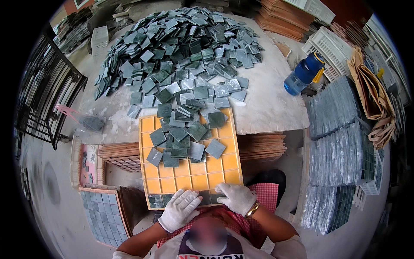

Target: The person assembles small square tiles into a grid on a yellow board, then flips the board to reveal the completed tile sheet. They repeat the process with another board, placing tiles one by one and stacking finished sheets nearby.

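Observation:
A yellow grid tray with raised dividers tilts from the table's near edge toward my lap. Dark green square stone tiles fill part of its nearest row. My left hand, in a white glove, lies over that row with its fingers stretched out. My right hand, also gloved, has its fingers curled at the row's right end; whatever they pinch is hidden. A loose heap of tiles covers the upper middle of the tray, some overlapping. Between my hands, more tiles show in the nearest row.
A large pile of tiles spreads over the table. At the table's right edge stands a blue bottle. Stacked wrapped tile sheets rise on the right. A tile-filled tray leans at lower left, near a black metal rack.

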Tool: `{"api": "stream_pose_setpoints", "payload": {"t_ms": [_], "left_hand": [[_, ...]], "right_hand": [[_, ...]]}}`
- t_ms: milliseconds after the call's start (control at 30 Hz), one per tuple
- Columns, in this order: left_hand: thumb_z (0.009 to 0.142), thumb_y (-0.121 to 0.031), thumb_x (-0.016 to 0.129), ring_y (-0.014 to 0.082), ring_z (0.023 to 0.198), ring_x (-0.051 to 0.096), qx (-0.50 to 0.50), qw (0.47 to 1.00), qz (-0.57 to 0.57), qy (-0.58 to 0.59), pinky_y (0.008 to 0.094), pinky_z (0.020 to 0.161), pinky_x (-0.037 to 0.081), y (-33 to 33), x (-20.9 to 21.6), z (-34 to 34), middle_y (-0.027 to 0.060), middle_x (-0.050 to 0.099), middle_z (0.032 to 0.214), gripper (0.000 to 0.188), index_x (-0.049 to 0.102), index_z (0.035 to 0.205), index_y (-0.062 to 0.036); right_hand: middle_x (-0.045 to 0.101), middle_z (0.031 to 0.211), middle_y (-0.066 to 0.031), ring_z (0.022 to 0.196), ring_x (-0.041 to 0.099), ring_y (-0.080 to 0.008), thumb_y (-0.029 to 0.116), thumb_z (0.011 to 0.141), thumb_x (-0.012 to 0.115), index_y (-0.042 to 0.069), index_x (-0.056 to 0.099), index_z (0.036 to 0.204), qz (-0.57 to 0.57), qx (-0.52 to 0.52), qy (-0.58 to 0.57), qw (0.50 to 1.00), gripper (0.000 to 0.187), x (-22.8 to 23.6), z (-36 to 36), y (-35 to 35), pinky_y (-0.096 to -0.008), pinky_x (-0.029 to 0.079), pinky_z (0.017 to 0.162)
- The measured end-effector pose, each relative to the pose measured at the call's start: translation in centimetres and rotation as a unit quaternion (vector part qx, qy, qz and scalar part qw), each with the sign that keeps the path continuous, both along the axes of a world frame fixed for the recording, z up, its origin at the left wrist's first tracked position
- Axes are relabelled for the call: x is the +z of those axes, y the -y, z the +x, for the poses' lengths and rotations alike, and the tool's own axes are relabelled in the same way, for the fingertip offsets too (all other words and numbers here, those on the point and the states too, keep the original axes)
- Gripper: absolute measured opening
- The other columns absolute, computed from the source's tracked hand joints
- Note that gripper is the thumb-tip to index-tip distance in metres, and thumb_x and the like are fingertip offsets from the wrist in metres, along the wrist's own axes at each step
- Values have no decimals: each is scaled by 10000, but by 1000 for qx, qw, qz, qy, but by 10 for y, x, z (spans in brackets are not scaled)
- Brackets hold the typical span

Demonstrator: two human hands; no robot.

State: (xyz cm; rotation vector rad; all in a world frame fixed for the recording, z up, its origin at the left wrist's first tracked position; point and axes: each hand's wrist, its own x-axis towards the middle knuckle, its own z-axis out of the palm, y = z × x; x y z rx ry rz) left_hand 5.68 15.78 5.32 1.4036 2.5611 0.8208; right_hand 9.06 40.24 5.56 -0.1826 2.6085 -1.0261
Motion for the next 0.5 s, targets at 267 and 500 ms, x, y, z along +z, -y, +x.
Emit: {"api": "stream_pose_setpoints", "payload": {"t_ms": [267,500], "left_hand": [[858,-171,672,126,938,562,142,716,269,628,257,801,476,-27,3,4,114,582,1117,693,287,1409,-1],[847,-34,621,93,848,549,149,656,257,694,237,723,477,-29,18,-2,75,581,1090,626,329,1400,-18]], "right_hand": [[614,737,-37,552,562,-71,113,878,581,-1,598,977,-326,-281,209,878,152,38,-5,11,-223,446,442],[579,759,-48,509,528,-65,120,915,539,-13,576,971,-351,-297,187,868,149,40,-5,28,-199,428,408]]}}
